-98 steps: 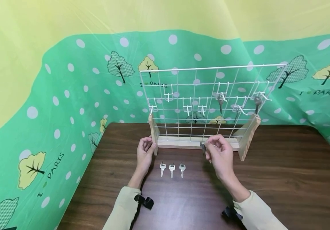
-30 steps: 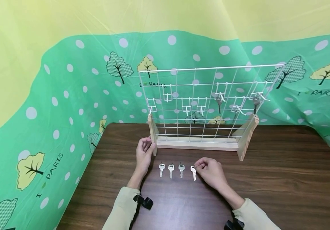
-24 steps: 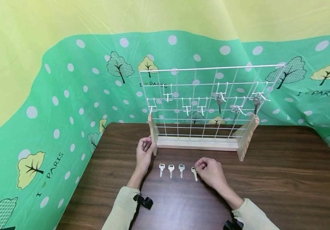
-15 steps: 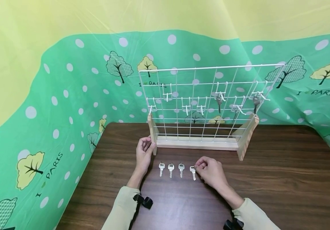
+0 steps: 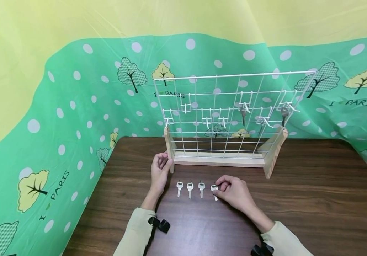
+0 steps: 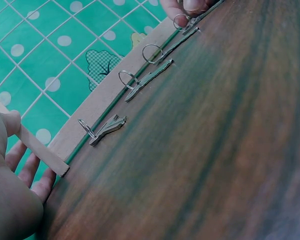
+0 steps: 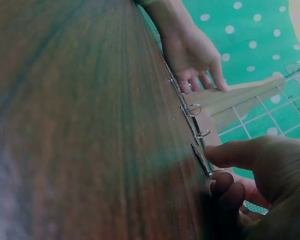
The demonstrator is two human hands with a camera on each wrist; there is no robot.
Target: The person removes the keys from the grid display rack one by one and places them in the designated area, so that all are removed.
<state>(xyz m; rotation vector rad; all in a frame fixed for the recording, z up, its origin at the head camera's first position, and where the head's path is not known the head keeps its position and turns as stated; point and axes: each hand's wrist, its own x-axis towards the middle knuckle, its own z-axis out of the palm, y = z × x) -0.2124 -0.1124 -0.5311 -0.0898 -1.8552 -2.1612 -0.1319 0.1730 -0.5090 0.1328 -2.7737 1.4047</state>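
Observation:
A silver key with a small ring lies on the table at the right end of a row. My right hand pinches its head between thumb and index finger; the thumb covers part of it. To its left lie three similar keys: the left one, the middle one and the right one. My left hand holds the left wooden leg of a white wire grid rack, thumb in front and fingers behind, also visible in the left wrist view on the wooden leg.
White hooks hang on the grid. On the right-hand hooks hang keys, among them one key and another key. A wooden base bar joins the legs on the brown table. A patterned cloth stands behind and at left.
My right hand has brought a key down from near the rack's base to the row's right end. Just now its thumb has shifted onto the key's head. The left hand stays put.

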